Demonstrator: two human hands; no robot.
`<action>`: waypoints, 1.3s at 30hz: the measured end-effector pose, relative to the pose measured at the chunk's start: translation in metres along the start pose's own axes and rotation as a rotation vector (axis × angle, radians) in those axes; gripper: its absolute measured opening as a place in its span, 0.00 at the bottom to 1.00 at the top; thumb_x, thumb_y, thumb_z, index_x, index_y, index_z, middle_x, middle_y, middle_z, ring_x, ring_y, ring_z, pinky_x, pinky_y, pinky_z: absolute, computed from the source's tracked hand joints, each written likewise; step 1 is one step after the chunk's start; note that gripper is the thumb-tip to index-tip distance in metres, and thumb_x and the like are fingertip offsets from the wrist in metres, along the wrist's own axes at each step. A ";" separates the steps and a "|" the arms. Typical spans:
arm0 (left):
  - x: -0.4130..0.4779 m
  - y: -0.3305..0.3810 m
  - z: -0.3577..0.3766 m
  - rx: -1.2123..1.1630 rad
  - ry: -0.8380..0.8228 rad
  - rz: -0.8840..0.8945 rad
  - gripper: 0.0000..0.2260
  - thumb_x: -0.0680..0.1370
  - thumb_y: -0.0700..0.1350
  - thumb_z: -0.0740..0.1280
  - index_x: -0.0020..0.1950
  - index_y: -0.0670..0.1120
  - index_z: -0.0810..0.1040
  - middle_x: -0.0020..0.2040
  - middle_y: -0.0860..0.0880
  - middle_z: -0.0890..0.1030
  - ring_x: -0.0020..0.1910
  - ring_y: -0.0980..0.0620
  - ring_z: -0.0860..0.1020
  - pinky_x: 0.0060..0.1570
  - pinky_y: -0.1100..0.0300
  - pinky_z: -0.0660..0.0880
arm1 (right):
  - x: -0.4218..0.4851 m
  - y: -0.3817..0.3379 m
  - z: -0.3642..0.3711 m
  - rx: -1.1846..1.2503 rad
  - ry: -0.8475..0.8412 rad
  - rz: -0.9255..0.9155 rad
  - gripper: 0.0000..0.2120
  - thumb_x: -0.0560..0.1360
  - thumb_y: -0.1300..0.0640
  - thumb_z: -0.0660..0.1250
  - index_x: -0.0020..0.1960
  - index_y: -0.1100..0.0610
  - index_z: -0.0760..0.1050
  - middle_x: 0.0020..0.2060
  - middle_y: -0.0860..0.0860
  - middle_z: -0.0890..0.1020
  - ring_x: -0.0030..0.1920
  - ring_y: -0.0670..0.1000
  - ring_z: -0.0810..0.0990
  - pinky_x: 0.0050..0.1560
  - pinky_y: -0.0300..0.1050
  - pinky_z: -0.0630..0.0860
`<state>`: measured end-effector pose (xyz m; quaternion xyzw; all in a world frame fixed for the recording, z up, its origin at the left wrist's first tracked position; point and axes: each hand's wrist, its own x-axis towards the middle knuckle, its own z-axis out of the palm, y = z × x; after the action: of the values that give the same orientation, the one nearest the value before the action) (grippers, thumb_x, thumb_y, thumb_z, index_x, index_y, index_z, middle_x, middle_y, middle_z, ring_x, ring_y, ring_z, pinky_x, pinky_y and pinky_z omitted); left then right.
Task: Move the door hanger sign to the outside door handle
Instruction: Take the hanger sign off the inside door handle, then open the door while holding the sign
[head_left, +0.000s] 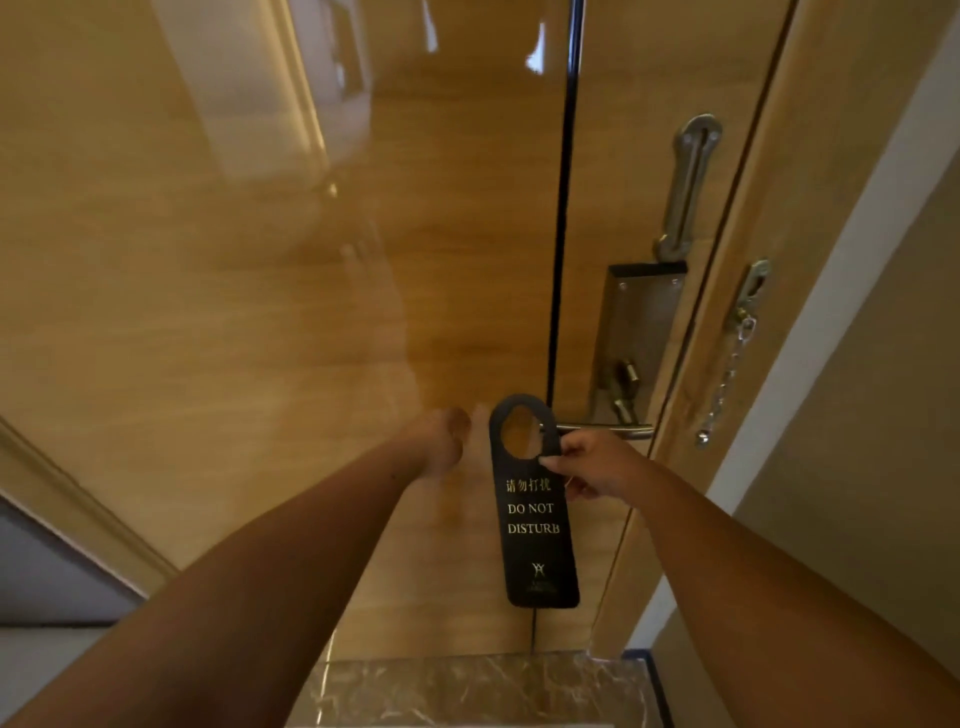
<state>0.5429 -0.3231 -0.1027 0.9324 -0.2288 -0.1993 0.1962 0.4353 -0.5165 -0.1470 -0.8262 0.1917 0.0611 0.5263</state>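
Floor (467, 691): a marbled stone strip is seen at the foot of the door, nearest the camera.
Right hand (597, 465): the grip is closed on the door hanger sign (535, 519), pinching its right edge just below the round hole, with thumb and fingers curled in.
Left hand (441, 439): it is held against the door (260, 312) just left of the sign; nothing is gripped. The fingers are blurred, so how far they are spread cannot be told.
Sign position: it is held in front of the door, with its hole at the free end of the handle (608, 430). Whether the lever tip passes through the hole cannot be told.
Sign long axis: close to vertical, tilted slightly, the lower end being offset to the right.
Sign pointing: the hole end is directed up and the logo end down; the printed face "DO NOT DISTURB" is turned towards the camera and reads upright.
Handle: a metal lever is set horizontally, its free end directed left towards the sign.
Lock plate (639, 332): a metal plate is mounted above the lever, with a small turn knob on it.
Door guard (688, 187): a slotted metal bar is fixed above the plate, standing nearly upright.
Chain (727, 374): it is hung from a bracket on the frame, to the right of the door.
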 end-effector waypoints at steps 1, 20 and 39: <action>0.000 -0.006 -0.005 -0.018 -0.010 -0.041 0.21 0.78 0.35 0.54 0.71 0.44 0.65 0.68 0.38 0.71 0.63 0.39 0.73 0.55 0.51 0.73 | 0.002 -0.003 0.005 0.005 -0.019 -0.013 0.04 0.72 0.51 0.69 0.39 0.49 0.77 0.34 0.49 0.82 0.28 0.46 0.81 0.28 0.38 0.73; 0.069 0.127 0.084 0.235 -0.118 0.264 0.27 0.77 0.65 0.49 0.53 0.46 0.76 0.47 0.45 0.80 0.48 0.45 0.79 0.52 0.49 0.73 | -0.095 0.107 -0.113 0.365 0.034 0.280 0.15 0.69 0.47 0.71 0.50 0.56 0.80 0.52 0.58 0.83 0.54 0.57 0.81 0.52 0.50 0.76; 0.093 0.111 0.148 -0.651 -0.166 0.128 0.29 0.69 0.73 0.54 0.34 0.48 0.76 0.24 0.52 0.74 0.20 0.57 0.71 0.24 0.63 0.68 | -0.070 0.124 -0.118 0.346 -0.064 0.285 0.17 0.67 0.48 0.69 0.52 0.56 0.79 0.56 0.62 0.81 0.55 0.59 0.79 0.46 0.47 0.75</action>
<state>0.5116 -0.5012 -0.2035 0.7853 -0.2263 -0.3246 0.4762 0.3121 -0.6502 -0.1791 -0.6859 0.2971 0.1271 0.6520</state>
